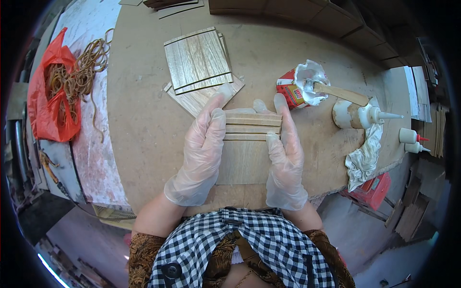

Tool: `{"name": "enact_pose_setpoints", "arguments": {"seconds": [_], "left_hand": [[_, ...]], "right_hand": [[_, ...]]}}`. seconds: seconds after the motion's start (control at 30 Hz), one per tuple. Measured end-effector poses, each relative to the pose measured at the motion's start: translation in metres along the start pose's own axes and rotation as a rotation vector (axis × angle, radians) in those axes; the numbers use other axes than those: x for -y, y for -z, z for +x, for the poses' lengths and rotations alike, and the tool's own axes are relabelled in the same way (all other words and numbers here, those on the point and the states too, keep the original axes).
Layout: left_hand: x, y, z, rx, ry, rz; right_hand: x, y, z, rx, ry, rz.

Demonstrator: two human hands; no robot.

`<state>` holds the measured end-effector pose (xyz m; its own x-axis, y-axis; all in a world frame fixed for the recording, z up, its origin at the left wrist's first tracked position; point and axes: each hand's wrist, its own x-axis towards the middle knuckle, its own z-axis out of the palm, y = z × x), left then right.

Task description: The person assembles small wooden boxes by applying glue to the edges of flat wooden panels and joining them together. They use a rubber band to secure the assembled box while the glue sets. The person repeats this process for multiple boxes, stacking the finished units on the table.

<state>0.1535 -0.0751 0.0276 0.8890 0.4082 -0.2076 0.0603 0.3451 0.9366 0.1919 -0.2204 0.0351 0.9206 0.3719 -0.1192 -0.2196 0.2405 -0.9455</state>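
Between my two gloved hands is a small stack of thin wooden panels (249, 161), pale with visible grain, their edges stepped at the far side. My left hand (204, 149) presses its left edge, fingers wrapped along it. On the opposite edge my right hand (286, 153) grips with the thumb on top and fingers behind. Both hands wear thin translucent gloves. Just beyond my left fingertips lies a pile of similar square panels (197, 60) with dark grooves near their ends, one of them turned askew underneath.
At the right are a red carton with white glue (309, 79) and a wooden stick (341, 93), a glue bottle (355, 114), a crumpled cloth (363, 156) and two small bottles (408, 136). A red plastic bag (45, 96) with brown cords (89, 62) lies left. Brown boxes (331, 19) line the back.
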Motion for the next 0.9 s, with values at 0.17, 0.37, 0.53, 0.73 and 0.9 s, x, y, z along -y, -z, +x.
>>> {"name": "enact_pose_setpoints", "arguments": {"seconds": [0.17, 0.37, 0.53, 0.73, 0.9], "left_hand": [[0.001, 0.002, -0.001, 0.014, 0.01, -0.01], [0.0, 0.001, -0.002, -0.017, 0.02, -0.011], [0.0, -0.001, -0.002, -0.023, -0.008, 0.0], [-0.001, -0.001, -0.001, 0.021, 0.028, -0.097], [0.002, 0.001, 0.0, 0.014, 0.033, -0.103]], "right_hand": [[0.005, -0.002, 0.0, 0.008, -0.024, 0.013], [0.017, -0.011, 0.001, -0.116, -0.143, 0.148], [0.012, -0.014, 0.006, -0.198, -0.112, 0.149], [0.007, -0.011, 0.007, -0.237, -0.105, 0.115], [0.005, -0.009, 0.007, -0.213, -0.135, 0.145]]}}
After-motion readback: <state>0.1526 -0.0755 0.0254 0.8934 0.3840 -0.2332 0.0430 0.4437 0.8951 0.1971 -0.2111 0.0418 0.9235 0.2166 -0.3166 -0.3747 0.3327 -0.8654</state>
